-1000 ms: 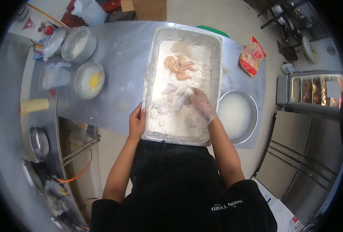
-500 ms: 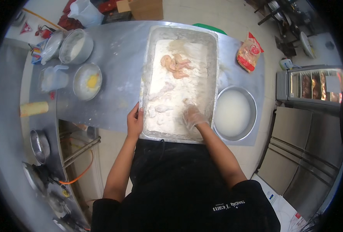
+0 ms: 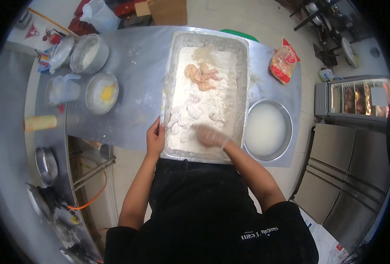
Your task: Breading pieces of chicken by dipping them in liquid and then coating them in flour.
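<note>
One floured tray, two hands

Packages and signs around you

On the table's far right you have a red and yellow bag, lying tilted. Far beyond the table stands a brown cardboard box. At far left, a small red triangular sign sits by the wall.

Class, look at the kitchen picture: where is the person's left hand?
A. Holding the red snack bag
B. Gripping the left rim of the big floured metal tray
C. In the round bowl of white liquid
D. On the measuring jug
B: the left hand clasps the left rim of the floured metal tray, while the gloved right hand is down in the flour.
</note>
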Demonstrator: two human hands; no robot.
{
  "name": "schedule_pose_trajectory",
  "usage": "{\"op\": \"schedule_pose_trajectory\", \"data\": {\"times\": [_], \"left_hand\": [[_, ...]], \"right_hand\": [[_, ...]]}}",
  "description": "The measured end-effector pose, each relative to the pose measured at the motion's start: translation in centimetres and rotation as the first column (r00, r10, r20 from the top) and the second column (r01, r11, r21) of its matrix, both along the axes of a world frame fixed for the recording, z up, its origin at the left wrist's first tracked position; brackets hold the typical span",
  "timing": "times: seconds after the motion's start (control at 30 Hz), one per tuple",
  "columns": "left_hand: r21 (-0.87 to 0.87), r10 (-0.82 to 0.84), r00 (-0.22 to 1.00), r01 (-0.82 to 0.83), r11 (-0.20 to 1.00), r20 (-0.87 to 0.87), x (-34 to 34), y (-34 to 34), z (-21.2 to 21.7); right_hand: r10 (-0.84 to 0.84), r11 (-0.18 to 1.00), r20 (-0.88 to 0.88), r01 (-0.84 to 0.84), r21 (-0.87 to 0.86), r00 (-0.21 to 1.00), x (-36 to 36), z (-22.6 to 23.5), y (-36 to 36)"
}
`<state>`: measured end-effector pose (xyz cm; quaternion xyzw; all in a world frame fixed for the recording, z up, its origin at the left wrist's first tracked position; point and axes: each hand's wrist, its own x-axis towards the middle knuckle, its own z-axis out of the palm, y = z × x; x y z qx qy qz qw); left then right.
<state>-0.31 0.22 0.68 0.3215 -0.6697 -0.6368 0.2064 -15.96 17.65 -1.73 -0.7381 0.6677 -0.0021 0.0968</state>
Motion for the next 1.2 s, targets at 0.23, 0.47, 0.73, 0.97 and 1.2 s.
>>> {"op": "schedule_pose_trajectory", "data": {"times": [0.23, 0.47, 0.73, 0.97, 1.2], "left_hand": [[0.039, 0.005, 1.000, -0.004, 0.999, -0.013, 0.0, 0.3, 0.0], [0.006, 0.011, 1.000, -0.011, 1.000, -0.004, 0.0, -0.1, 0.0], [0.041, 0.003, 0.999, -0.005, 0.999, 0.049, 0.2, -0.1, -0.1], [0.009, 0.017, 1.000, -0.017, 1.000, 0.001, 0.0, 0.2, -0.1], [0.045, -0.012, 0.999, 0.010, 0.999, 0.039, 0.2, -0.2, -0.1]], "right_hand": [[-0.349, 0.937, 0.564, 0.282, 0.205, 0.748, 4.7, 3.4, -1.7], [-0.383, 0.898, 0.149, 0.405, -0.174, 0.912, -2.1, -1.4, 3.0], [-0.678, 0.562, 0.566, 0.827, -0.014, 0.470, -7.3, 5.2, 1.0], [-0.614, 0.423, 0.760, 0.902, 0.087, 0.214, -5.8, 2.1, -1.8], [-0.650, 0.759, -0.017, 0.651, 0.010, 0.759, -5.2, -1.5, -3.1]]}}
